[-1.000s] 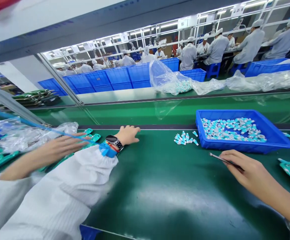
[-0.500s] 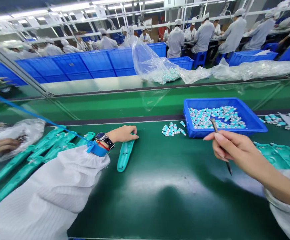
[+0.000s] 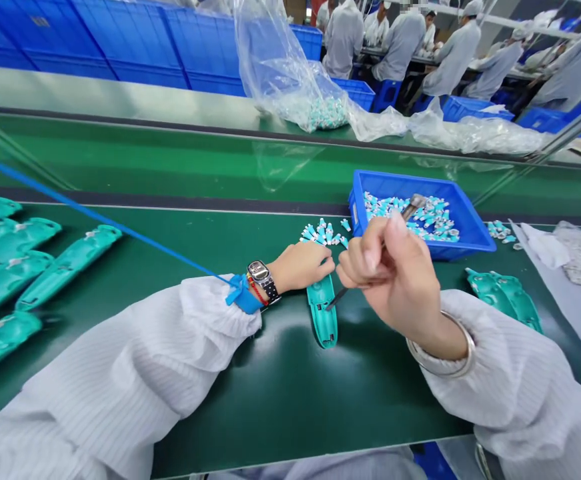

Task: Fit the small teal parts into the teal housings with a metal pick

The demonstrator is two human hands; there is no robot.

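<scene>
Pretty big factory floor here; a second green workbench (image 3: 135, 157) runs across the middle of the shot, with a row of big blue plastic crates (image 3: 105, 40) behind it at upper left; further back at upper right, workers in white smocks and caps (image 3: 400, 40) line another bench, with blue stools (image 3: 386, 97) under them; metal framing (image 3: 565, 127) crosses the right edge.

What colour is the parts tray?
The tray is bright blue, clearest in the head view.

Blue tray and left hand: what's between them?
In the head view, a loose pile of small teal-and-white parts lies between the left hand and the blue tray.
</scene>
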